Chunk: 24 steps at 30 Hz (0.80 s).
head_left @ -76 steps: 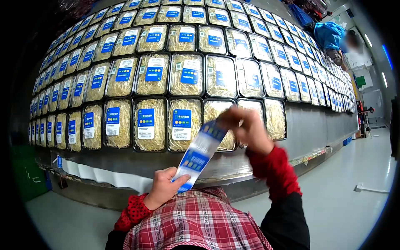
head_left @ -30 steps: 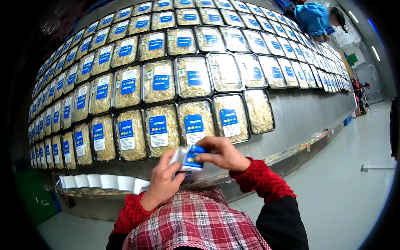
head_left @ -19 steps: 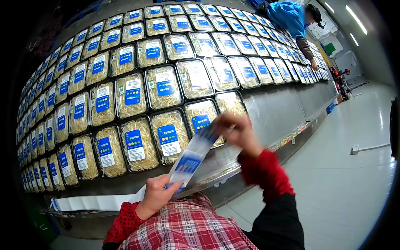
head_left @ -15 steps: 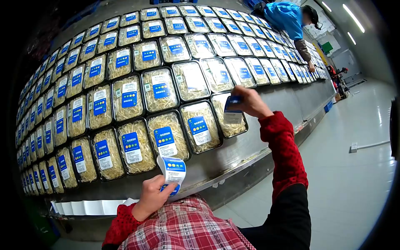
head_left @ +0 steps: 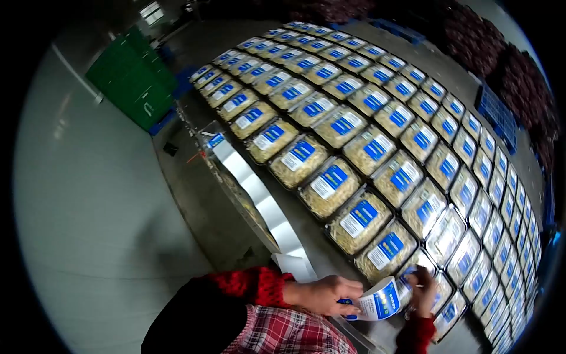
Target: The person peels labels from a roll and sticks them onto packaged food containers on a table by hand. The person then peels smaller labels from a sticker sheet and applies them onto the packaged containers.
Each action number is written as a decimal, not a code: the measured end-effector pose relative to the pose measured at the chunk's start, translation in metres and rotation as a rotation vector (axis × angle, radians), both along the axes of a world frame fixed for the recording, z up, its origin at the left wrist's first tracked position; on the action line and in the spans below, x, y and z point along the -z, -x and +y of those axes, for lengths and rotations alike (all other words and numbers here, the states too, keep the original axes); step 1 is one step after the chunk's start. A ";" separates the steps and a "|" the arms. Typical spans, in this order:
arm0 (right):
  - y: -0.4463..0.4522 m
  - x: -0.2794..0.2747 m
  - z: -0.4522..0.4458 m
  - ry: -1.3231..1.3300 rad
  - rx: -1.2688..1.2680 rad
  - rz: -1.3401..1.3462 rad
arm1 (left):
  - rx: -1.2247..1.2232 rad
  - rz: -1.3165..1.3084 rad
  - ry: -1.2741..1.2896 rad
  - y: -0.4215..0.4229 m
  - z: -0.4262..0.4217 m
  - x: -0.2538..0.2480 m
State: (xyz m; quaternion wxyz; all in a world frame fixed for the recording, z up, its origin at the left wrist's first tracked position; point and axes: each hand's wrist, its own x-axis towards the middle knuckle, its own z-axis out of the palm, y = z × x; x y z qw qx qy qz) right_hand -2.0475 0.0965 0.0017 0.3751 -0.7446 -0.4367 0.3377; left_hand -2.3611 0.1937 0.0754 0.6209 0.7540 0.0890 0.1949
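My left hand (head_left: 330,295), at the bottom centre, is closed on a curled strip of blue-and-white labels (head_left: 380,300). To its right, my right hand (head_left: 422,289) is over the near end of the front row of trays, blurred, at a blue-and-white label; its fingertips are partly hidden. Beneath and beside it is a tray of sprouts (head_left: 417,262), partly covered by the hand and label. The neighbouring tray (head_left: 386,251) has a blue-and-white label on its film.
Many labelled sprout trays (head_left: 345,125) stand in rows across the metal table (head_left: 321,248). A white backing strip (head_left: 259,192) lies along its edge. Green crates (head_left: 132,79) stand at the upper left, a blue pallet (head_left: 498,115) and dark red sacks (head_left: 471,35) at the upper right.
The view has swung left, bringing the green crates into sight; the co-worker in blue is no longer clearly seen. My right hand has come down with a label to the end tray.
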 end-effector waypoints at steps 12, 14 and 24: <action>0.343 0.012 0.213 -0.252 -0.895 0.007 | -1.234 -0.666 0.554 0.320 -0.020 -0.141; 0.395 0.003 0.275 -0.402 -0.909 -0.159 | -1.383 -0.568 0.449 0.379 -0.033 -0.110; 0.568 0.068 0.467 -0.461 -1.110 -1.142 | -1.381 -0.094 0.674 0.453 -0.003 -0.050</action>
